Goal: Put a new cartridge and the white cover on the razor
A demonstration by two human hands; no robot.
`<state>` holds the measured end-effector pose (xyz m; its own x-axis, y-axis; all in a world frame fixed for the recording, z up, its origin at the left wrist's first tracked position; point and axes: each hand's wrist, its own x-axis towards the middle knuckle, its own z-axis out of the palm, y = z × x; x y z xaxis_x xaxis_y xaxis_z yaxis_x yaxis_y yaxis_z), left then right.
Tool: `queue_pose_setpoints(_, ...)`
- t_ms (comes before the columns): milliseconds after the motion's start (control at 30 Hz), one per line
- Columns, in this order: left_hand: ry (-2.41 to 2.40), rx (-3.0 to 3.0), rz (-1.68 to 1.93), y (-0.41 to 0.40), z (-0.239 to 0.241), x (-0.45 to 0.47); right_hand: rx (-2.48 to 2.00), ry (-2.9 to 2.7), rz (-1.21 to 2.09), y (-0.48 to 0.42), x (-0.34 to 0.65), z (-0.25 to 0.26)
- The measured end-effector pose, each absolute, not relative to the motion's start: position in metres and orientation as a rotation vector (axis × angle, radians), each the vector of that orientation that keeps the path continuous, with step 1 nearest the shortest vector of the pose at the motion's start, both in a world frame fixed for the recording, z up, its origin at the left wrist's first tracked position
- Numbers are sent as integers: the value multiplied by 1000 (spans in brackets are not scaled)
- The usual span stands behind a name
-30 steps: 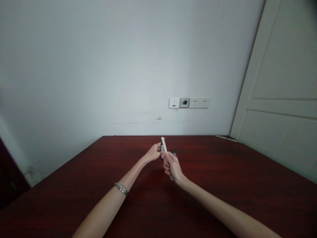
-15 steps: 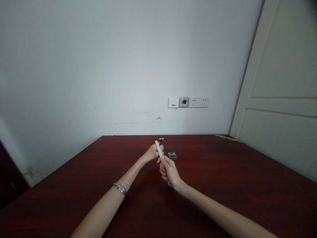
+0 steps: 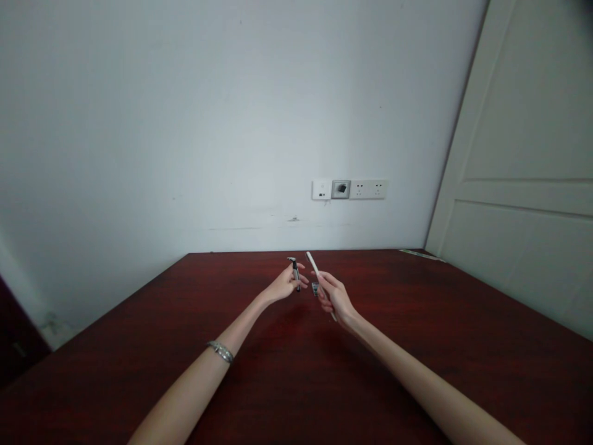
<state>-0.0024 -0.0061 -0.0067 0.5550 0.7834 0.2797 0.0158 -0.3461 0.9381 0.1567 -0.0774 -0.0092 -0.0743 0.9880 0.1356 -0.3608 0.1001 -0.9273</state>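
Both my hands are raised over the far middle of a dark red wooden table (image 3: 296,371). My left hand (image 3: 286,285) is closed round a small dark stick-like tool with a pale head (image 3: 294,271), held nearly upright. My right hand (image 3: 334,298) is closed round a long white pen-like piece (image 3: 313,263), tilted up and to the left. The two pieces are a short way apart. A small dark flat packet (image 3: 315,288) lies on the table between the hands, partly hidden by my right fingers. A metal bracelet (image 3: 220,351) is on my left wrist.
A white wall stands just behind the table, with a row of sockets (image 3: 349,189) above the far edge. A pale door (image 3: 523,185) fills the right side. A thin pale strip (image 3: 421,254) lies at the table's far right corner.
The white piece and the dark tool were together in front of me; now they are apart. My right hand moved right with the white piece, and the left tilted its tool slightly left.
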Motion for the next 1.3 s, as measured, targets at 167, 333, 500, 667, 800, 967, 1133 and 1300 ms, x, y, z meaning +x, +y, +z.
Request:
queue_pose_setpoints(167,669,1866,926,-2,-15,-1,-752,-1145,1432,-86,154,-14)
queue_pose_setpoints(333,684,1939,927,-2,-15,-1,-685,-1160,1486,-92,154,-9)
queue_pose_setpoints(500,698,1910,922,-6,-10,1,-715,-1161,1361,-90,155,-7)
queue_pose_setpoints(667,721,1987,948,-6,-8,0,-810,-1336,1166,-84,163,-6)
queue_pose_setpoints(800,765,2084,988,-3,-3,-6,-823,-1612,886,-83,185,10)
queue_pose_setpoints(967,773,2238,1008,-5,7,-9,-885,-1757,589,-80,205,22)
queue_pose_setpoints(1133,840,2409,923,-11,15,-12,-975,-1964,471,-83,206,22)
queue_pose_setpoints(1300,880,2477,947,-11,20,-18,-990,-2050,445,-89,204,27)
